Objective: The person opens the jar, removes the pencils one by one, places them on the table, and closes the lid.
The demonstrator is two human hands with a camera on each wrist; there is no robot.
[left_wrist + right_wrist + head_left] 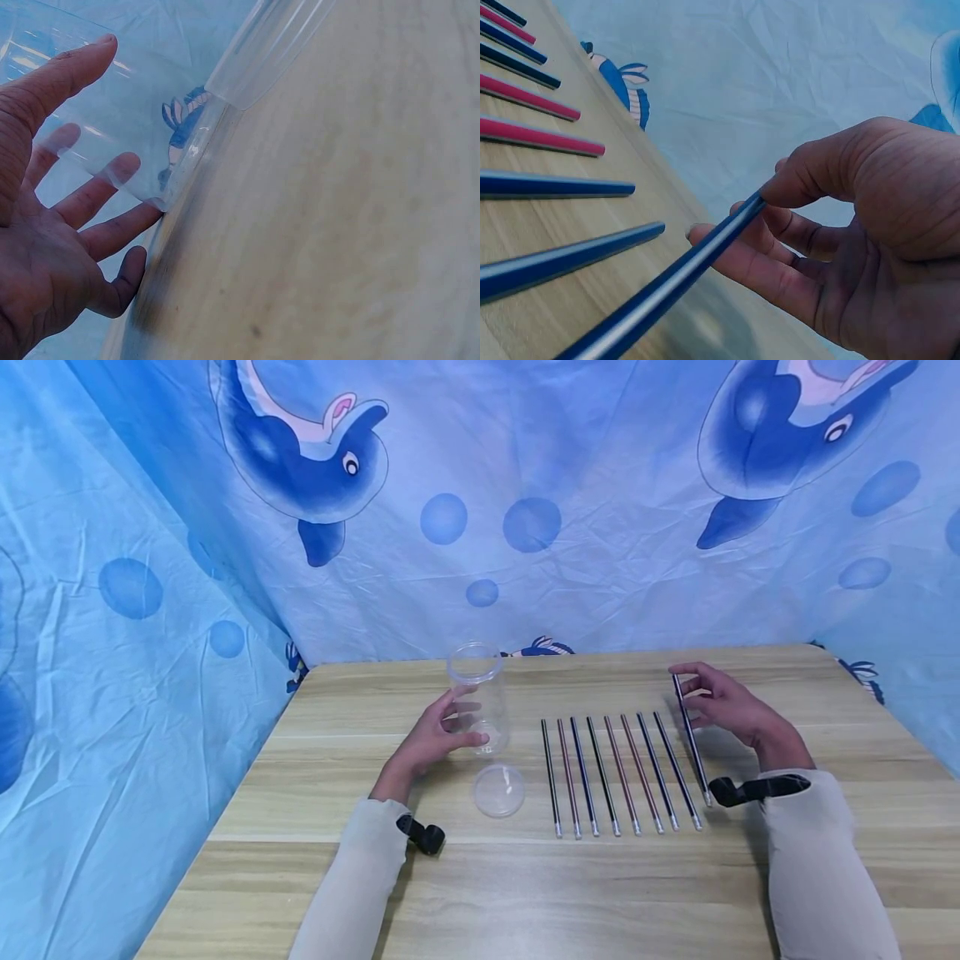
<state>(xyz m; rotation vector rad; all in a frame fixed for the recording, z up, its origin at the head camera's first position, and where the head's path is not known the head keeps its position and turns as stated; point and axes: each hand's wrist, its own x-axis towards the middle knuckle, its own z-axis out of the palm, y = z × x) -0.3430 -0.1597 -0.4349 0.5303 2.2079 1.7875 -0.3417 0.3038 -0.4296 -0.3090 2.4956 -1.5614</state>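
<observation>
My left hand [442,731] holds a clear plastic jar [491,706] that stands upright and uncapped near the table's far edge. In the left wrist view its thumb lies on one side of the jar [150,82], and several fingertips show through the wall. A clear round lid [498,791] lies flat just in front of the jar. Over on the right, my right hand [727,697] pinches the far end of a dark blue pencil [691,739] between thumb and fingers. That pencil [675,289] is tilted, its far end raised and its eraser end low, close to the tabletop.
Several pencils [622,775], dark and red, lie side by side in a row between the hands, eraser ends toward me. The wooden table [525,902] ends at a blue dolphin-print curtain [525,460] behind and on the left.
</observation>
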